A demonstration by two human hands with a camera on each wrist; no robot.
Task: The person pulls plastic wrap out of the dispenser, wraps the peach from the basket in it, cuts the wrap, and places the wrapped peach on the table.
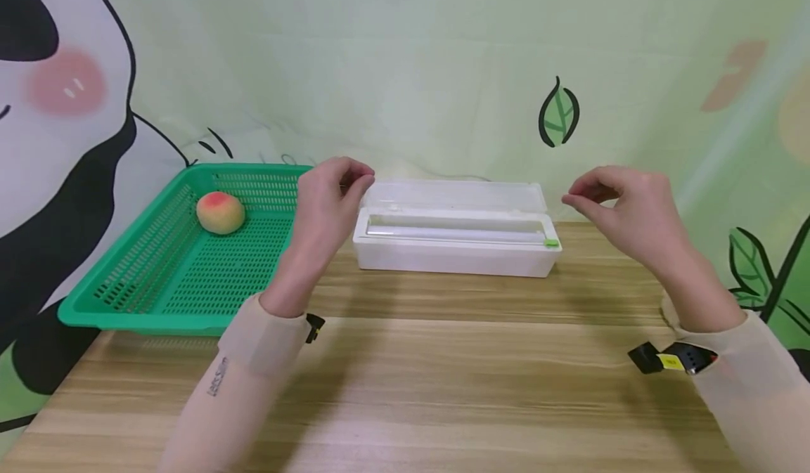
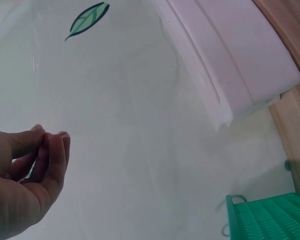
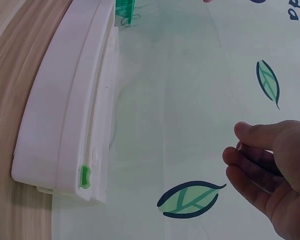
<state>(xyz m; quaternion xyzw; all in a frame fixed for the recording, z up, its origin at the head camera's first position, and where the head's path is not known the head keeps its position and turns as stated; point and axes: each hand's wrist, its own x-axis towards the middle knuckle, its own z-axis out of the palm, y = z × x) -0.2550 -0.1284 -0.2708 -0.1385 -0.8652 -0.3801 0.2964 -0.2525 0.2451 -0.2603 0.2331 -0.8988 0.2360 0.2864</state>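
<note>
Both hands are raised at the back of the table, level with each other and wide apart. My left hand (image 1: 329, 202) pinches between thumb and fingertips, near the left end of a white cling film dispenser (image 1: 452, 255). My right hand (image 1: 626, 209) pinches the same way, off the dispenser's right end. Clear cling film (image 2: 36, 57) shows only as faint glossy streaks above the left fingertips; a small glint of it sits between the right thumb and finger. The dispenser's clear lid (image 1: 455, 195) stands up at the back, and a green slider (image 1: 552, 243) sits at its front right corner.
A green plastic basket (image 1: 142, 322) stands left on the wooden table (image 1: 405, 389), with one peach (image 1: 220, 212) inside. My left forearm passes in front of its right side. A printed cloth backdrop (image 1: 443, 93) hangs right behind the table.
</note>
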